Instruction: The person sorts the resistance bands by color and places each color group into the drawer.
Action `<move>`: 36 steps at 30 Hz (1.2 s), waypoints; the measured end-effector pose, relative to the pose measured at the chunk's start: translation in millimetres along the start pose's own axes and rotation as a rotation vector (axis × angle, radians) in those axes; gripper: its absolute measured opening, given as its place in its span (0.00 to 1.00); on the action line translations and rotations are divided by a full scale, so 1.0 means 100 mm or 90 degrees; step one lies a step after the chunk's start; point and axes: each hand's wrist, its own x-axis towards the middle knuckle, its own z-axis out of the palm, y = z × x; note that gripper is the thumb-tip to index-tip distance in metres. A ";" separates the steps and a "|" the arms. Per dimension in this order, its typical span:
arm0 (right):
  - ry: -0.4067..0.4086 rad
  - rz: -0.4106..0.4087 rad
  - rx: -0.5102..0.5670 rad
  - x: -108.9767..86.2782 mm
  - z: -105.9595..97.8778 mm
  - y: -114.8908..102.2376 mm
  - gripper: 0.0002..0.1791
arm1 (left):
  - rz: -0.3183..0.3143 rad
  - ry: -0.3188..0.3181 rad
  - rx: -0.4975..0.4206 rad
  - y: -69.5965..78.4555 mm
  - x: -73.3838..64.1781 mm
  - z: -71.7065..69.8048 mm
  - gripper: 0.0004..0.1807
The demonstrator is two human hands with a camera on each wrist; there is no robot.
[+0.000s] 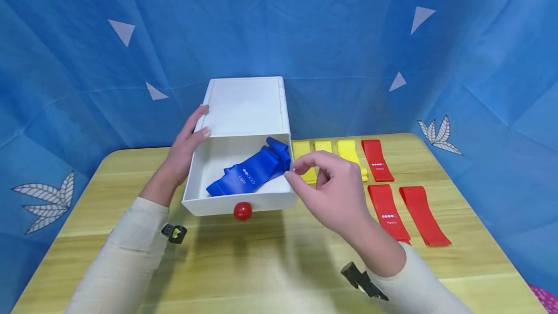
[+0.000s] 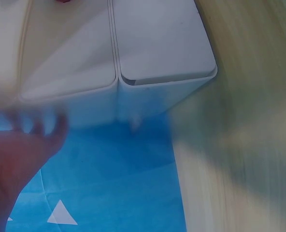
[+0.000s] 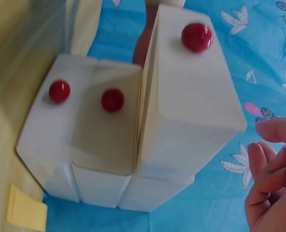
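A white drawer unit (image 1: 246, 105) stands near the back of the table. Its top drawer (image 1: 274, 201) is pulled out, with a red ball knob (image 1: 242, 211) on the front. Inside lie folded blue resistance bands (image 1: 248, 173), the upper one marked "Light". My left hand (image 1: 180, 151) rests against the unit's left side, thumb and fingertips at the top edge. Over the drawer's right wall is my right hand (image 1: 337, 193), its thumb and forefinger bent toward each other. In the right wrist view that hand (image 3: 273, 183) holds nothing and is apart from the top drawer front (image 3: 196, 87).
To the right of the unit lie yellow bands (image 1: 347, 151), partly behind my right hand. Further right are red bands (image 1: 378, 161), some marked "Heavy". Two lower drawers with red knobs (image 3: 59, 91) show shut. A blue cloth (image 1: 340, 52) hangs behind the table (image 1: 244, 280).
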 end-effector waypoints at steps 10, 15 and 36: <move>0.061 -0.012 0.102 -0.36 0.11 0.05 0.11 | 0.007 -0.007 -0.018 -0.02 0.00 0.00 0.34; 0.129 -0.068 0.124 -0.48 0.18 0.06 0.13 | 0.008 -0.011 -0.014 -0.03 0.00 0.01 0.35; 0.063 -0.087 0.195 -0.68 0.65 0.02 0.11 | 0.010 -0.009 -0.011 -0.01 0.00 0.00 0.35</move>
